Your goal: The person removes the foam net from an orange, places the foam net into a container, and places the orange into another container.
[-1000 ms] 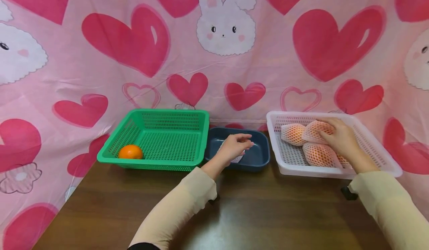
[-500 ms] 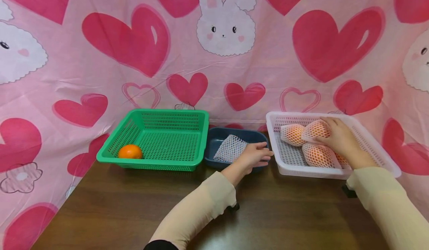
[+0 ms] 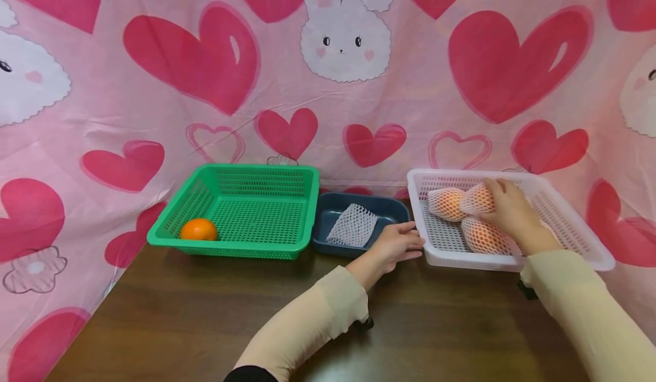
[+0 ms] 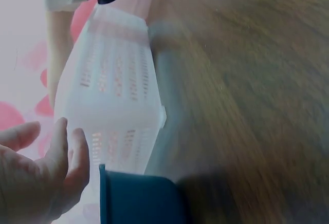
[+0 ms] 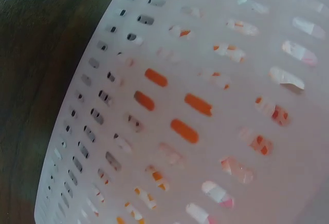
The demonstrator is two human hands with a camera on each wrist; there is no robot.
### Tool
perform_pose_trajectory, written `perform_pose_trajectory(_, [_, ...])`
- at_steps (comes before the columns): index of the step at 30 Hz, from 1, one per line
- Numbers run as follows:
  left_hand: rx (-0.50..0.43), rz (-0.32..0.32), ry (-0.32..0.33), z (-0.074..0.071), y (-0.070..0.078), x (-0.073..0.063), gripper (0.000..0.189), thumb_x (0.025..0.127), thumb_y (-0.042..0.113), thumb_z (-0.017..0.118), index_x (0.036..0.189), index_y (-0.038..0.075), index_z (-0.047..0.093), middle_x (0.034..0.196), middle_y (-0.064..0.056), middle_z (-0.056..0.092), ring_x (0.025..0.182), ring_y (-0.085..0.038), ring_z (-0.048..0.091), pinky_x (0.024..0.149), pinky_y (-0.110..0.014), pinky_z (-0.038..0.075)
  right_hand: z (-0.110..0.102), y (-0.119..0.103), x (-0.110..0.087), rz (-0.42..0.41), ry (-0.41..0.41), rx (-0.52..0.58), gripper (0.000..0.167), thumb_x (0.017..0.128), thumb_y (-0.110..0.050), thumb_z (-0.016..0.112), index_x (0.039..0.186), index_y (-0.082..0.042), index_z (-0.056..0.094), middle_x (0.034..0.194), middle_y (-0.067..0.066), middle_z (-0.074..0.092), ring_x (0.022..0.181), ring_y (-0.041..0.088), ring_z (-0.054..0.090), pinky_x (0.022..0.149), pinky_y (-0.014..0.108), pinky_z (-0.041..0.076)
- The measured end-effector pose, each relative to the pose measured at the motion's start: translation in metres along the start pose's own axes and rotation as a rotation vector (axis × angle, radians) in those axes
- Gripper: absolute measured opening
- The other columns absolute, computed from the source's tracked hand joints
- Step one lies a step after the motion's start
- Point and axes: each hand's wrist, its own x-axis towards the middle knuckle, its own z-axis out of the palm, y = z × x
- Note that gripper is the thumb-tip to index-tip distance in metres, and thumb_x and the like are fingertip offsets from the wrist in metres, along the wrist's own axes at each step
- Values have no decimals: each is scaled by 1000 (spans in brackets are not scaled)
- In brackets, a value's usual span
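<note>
Inside the white basket [image 3: 569, 222] at the right lie several oranges in white foam net sleeves. My right hand [image 3: 512, 214] reaches in over them and grips one netted orange [image 3: 476, 198] at its right side; its fingertips are partly hidden. Beside that fruit are another netted orange [image 3: 445, 204] and a nearer netted orange [image 3: 482, 237]. My left hand [image 3: 392, 248] hangs with fingers loosely extended, between the blue tray [image 3: 328, 202] and the white basket's left corner. Whether it touches the basket I cannot tell. The right wrist view shows only the basket's slotted wall [image 5: 216, 147] with orange behind it.
A flattened white foam net sleeve [image 3: 353, 225] lies in the blue tray. The green basket [image 3: 307, 211] at the left holds one bare orange [image 3: 199, 230]. All three stand on a brown wooden table [image 3: 205, 319] before a pink heart-patterned cloth [image 3: 420, 103].
My left hand has moved right from above the blue tray to the white basket's corner, uncovering the net sleeve. My right hand has shifted slightly left with the netted orange.
</note>
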Motion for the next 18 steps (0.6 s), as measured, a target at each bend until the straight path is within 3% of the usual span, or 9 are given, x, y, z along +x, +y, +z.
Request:
perform_pose_trajectory(6, [-29,20,25,8,-3,1,65,92,-17,60,153,-7,39,134,-24,62,114,-35,66,91,-41,55,0,-2,1,-10,12,-30,89,80,-13,87,149,4,34,142,44,30,127,65,30,101,78,27])
perform_pose_trajectory(18, [-49,16,82,14,-3,0,64,89,-21,60,150,-7,44,128,-23,65,110,-34,68,89,-40,56,-7,-6,-3,19,7,-13,88,79,-9,86,150,6,35,143,43,27,127,64,28,101,78,27])
